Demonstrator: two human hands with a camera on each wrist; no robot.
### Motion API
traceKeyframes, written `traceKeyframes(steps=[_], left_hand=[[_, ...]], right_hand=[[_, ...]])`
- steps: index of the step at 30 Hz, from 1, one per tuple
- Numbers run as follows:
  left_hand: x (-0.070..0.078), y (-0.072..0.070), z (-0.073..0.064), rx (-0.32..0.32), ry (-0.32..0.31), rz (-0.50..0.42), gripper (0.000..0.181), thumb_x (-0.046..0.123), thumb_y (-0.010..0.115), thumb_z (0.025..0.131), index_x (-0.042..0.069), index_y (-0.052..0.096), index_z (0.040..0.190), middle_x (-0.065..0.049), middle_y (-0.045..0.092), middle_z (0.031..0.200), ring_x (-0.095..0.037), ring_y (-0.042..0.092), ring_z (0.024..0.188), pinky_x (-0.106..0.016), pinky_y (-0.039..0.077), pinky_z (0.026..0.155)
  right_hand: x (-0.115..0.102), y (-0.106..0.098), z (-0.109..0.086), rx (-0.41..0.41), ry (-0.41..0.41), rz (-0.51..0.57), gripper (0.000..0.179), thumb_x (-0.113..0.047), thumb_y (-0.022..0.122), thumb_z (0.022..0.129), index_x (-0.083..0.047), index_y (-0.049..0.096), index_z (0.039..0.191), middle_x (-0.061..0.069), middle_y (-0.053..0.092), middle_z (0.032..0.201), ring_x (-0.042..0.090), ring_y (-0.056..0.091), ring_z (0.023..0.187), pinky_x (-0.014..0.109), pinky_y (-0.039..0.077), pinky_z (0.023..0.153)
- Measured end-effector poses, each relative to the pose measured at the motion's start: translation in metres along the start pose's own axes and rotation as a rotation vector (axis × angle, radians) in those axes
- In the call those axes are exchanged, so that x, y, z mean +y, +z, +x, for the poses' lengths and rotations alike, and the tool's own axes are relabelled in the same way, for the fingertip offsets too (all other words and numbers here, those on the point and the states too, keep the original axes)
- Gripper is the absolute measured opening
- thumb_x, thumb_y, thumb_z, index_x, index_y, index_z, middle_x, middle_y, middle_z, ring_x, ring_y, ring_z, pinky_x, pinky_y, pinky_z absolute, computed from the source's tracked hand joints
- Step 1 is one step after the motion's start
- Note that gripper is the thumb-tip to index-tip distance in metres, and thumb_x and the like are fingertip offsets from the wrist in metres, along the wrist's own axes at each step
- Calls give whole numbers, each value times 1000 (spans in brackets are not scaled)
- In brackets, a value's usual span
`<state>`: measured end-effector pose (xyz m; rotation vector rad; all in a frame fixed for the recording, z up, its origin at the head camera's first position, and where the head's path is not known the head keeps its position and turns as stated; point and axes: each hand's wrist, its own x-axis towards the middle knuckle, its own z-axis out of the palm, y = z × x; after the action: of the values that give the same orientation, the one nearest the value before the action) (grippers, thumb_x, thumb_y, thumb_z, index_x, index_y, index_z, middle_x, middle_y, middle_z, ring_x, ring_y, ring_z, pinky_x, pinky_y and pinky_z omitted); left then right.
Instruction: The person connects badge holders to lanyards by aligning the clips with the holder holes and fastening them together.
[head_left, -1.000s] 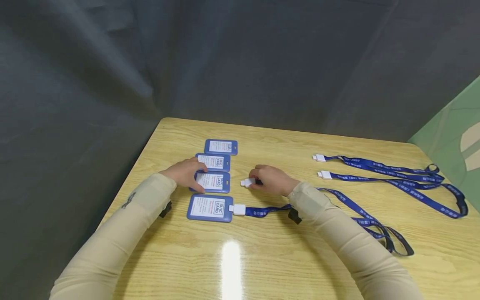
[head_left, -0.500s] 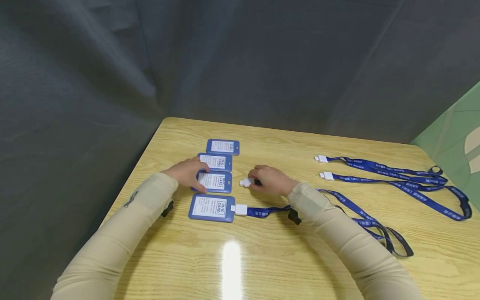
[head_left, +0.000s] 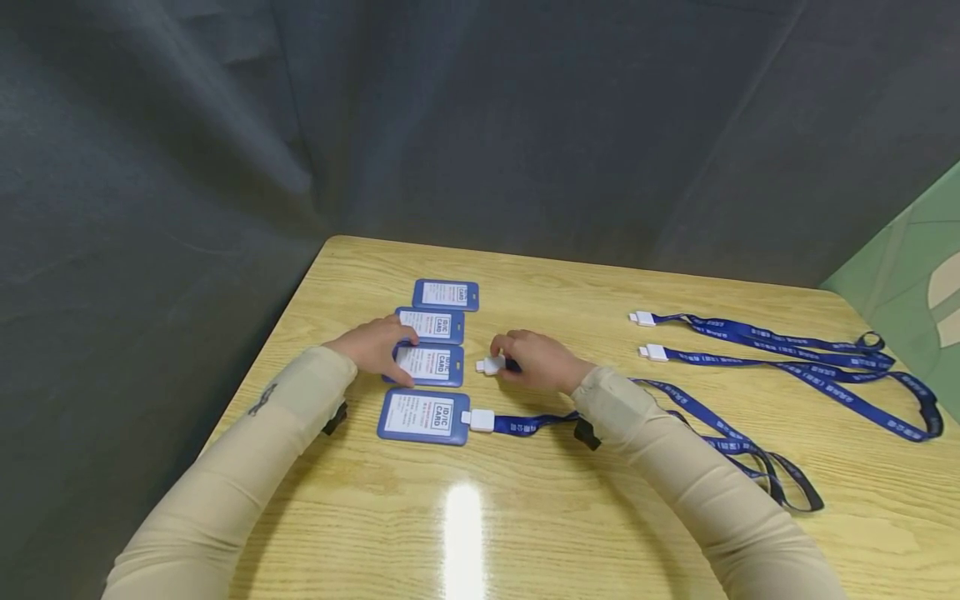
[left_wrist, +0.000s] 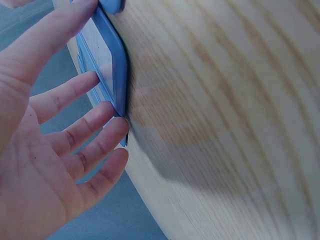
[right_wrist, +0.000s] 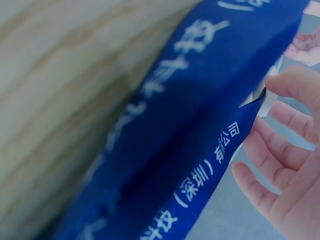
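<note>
Left hand (head_left: 371, 344) grips a blue badge (head_left: 438, 365), third down from 12 o'clock, flat on counter (head_left: 360, 517). Right hand (head_left: 536, 361), at badge's 3 o'clock, pinches white clip (head_left: 491, 365), tip toward 9, short of badge. Lanyard-fitted badge (head_left: 420, 415) at 6.

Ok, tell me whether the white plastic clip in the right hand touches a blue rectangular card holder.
No: in the head view, wooden table shows between the held white clip and the nearest blue card holder.

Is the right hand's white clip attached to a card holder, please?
Detached: bare table shows between the clip and the nearest card holder.
</note>
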<state>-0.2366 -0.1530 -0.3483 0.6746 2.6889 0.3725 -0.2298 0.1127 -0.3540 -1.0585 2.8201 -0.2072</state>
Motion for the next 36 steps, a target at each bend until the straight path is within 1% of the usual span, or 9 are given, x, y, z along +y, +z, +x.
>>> traceKeyframes(steps=[6,13,22,29,36], left_hand=[[0,0,0,1,-4,0,70,38,79,71,2,55,126,-18,53,121,-25,51,102,-42,43,99],[0,1,1,-6,-28,-8,71,39,79,70,4,54,127,-17,52,122,-24,50,103,-41,42,101],[1,1,0,-3,-20,0,72,39,79,71,3,54,127,-17,52,122,-24,50,103,-41,43,100],[2,0,-1,-8,-44,-9,73,39,79,71,4,53,129,-17,52,123,-24,50,103,-41,42,101],[1,1,0,-3,-40,-3,72,40,80,70,5,54,128,-16,52,123,-24,50,102,-41,43,100]], right_hand=[[-1,0,0,11,-19,-7,24,-19,67,85,-8,62,106,8,65,96,14,55,76,30,51,72],[-2,1,1,16,-30,-11,25,-17,67,84,-7,62,106,9,65,96,15,55,77,30,51,73],[-2,2,3,15,-24,-24,25,-18,68,84,-9,63,107,8,65,96,14,55,77,29,51,73],[-5,2,4,26,-46,-29,24,-17,68,84,-8,65,106,8,66,95,14,57,77,29,51,72],[-7,1,4,31,-62,-16,23,-17,68,84,-8,66,106,8,66,93,13,54,75,27,50,71]])
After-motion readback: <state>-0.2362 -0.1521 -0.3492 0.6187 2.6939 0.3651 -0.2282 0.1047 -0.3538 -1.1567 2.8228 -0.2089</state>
